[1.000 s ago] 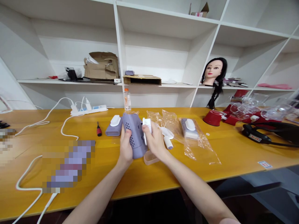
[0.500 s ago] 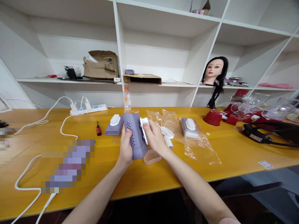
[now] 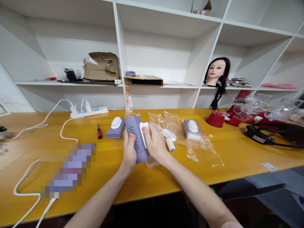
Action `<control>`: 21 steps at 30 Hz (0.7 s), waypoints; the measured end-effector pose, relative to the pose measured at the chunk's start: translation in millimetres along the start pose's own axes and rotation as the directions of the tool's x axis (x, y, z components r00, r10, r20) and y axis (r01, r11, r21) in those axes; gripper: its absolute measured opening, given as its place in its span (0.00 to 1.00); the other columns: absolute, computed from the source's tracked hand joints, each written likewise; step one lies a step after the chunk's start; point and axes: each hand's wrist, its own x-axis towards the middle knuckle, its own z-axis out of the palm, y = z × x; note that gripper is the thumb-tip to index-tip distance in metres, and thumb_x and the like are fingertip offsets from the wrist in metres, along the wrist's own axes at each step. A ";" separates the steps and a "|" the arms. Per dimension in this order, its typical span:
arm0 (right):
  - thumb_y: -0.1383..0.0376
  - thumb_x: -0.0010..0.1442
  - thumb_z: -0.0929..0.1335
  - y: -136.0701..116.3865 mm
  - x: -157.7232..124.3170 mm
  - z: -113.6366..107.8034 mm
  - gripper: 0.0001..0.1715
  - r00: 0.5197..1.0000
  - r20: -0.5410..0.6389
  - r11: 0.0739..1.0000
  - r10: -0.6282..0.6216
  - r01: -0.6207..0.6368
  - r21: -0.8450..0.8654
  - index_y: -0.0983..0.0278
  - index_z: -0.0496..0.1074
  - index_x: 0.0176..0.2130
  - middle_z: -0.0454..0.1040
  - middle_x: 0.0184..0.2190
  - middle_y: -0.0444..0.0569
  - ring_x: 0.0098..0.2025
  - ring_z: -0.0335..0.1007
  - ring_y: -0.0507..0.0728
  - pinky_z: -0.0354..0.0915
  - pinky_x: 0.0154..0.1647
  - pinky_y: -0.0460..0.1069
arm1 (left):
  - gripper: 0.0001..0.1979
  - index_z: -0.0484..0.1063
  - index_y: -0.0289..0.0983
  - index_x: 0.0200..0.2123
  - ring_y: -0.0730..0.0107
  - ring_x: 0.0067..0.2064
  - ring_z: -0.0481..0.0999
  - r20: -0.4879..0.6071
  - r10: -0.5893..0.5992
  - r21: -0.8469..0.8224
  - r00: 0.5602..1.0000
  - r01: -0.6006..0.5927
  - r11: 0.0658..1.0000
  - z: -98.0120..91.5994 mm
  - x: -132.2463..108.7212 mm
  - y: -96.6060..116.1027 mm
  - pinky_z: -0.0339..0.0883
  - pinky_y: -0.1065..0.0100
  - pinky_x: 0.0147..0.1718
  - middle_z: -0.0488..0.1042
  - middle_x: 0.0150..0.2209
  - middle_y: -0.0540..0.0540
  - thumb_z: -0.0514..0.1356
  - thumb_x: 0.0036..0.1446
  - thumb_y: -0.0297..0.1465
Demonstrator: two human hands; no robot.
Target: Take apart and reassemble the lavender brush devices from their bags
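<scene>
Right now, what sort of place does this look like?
Probably a workroom for testing beauty gadgets: a mannequin head sits on white shelving, and lilac devices and plastic wrappers lie on a yellow table beside a power strip.

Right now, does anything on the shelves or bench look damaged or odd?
The cardboard box on the shelf looks torn and crumpled. The mannequin head has a braid hanging past the shelf edge.

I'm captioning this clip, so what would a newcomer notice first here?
The mannequin head with a long black braid on the white shelf at upper right stands out first. At centre, above the yellow table, the left hand holds a perforated lavender housing while the right hand presses a white plastic piece against it. A red cup-shaped object sits towards the table's right side.
</scene>
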 end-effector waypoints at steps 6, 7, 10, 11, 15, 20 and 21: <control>0.59 0.65 0.53 3.2 -3.9 -0.2 0.17 0.999 -0.007 0.998 -0.053 0.053 -0.043 0.63 0.64 0.37 0.73 0.27 0.49 0.27 0.68 0.57 0.53 0.28 0.48 | 0.23 0.61 0.44 0.56 0.62 0.57 0.64 0.041 0.009 0.004 0.999 -0.009 1.000 0.7 -4.2 1.0 0.57 0.62 0.56 0.66 0.56 0.46 0.53 0.58 0.42; 0.59 0.65 0.53 3.8 -4.0 -0.1 0.17 0.998 -0.013 0.997 -0.056 0.056 -0.045 0.63 0.64 0.37 0.73 0.27 0.49 0.27 0.69 0.58 0.53 0.28 0.48 | 0.23 0.61 0.44 0.56 0.62 0.57 0.65 0.043 0.003 0.003 0.999 -0.003 1.000 0.9 -4.3 1.7 0.58 0.62 0.55 0.67 0.55 0.46 0.53 0.58 0.42; 0.58 0.65 0.53 4.5 -3.8 1.2 0.16 0.998 -0.029 0.998 -0.049 0.048 -0.047 0.62 0.63 0.37 0.73 0.27 0.48 0.28 0.69 0.58 0.53 0.28 0.47 | 0.23 0.62 0.44 0.55 0.62 0.56 0.66 0.032 -0.013 0.001 0.999 0.013 1.000 0.7 -4.0 2.8 0.59 0.62 0.54 0.69 0.54 0.46 0.54 0.57 0.42; 0.58 0.65 0.53 4.4 -3.8 1.7 0.16 0.998 -0.034 0.998 -0.043 0.041 -0.053 0.62 0.63 0.36 0.73 0.27 0.48 0.28 0.69 0.57 0.52 0.27 0.47 | 0.23 0.63 0.44 0.55 0.61 0.56 0.66 0.032 -0.012 -0.004 0.999 0.012 1.000 0.4 -3.7 2.8 0.59 0.62 0.54 0.69 0.54 0.46 0.54 0.57 0.42; 0.59 0.65 0.52 2.5 -4.5 3.0 0.17 0.998 -0.041 0.994 -0.052 0.047 -0.100 0.62 0.63 0.36 0.72 0.25 0.47 0.25 0.67 0.56 0.50 0.26 0.47 | 0.23 0.65 0.42 0.54 0.61 0.57 0.65 0.048 -0.010 -0.038 0.999 0.012 0.999 -0.2 -3.0 2.0 0.57 0.62 0.56 0.69 0.54 0.46 0.54 0.57 0.42; 0.59 0.65 0.52 -2.6 -4.2 2.1 0.16 0.999 -0.038 0.993 -0.021 0.017 -0.116 0.62 0.62 0.35 0.72 0.26 0.47 0.25 0.66 0.56 0.49 0.26 0.47 | 0.23 0.64 0.42 0.55 0.61 0.55 0.68 0.055 0.023 -0.023 0.998 -0.022 1.000 1.2 -6.4 2.5 0.58 0.62 0.55 0.71 0.51 0.45 0.53 0.57 0.42; 0.59 0.65 0.53 -3.4 -4.3 1.8 0.16 0.999 -0.037 0.994 -0.007 0.002 -0.112 0.62 0.62 0.35 0.72 0.26 0.47 0.25 0.66 0.56 0.49 0.26 0.47 | 0.23 0.64 0.42 0.55 0.62 0.54 0.68 0.057 0.036 -0.020 0.998 -0.035 0.999 1.3 -7.5 2.3 0.58 0.62 0.55 0.71 0.51 0.46 0.53 0.58 0.41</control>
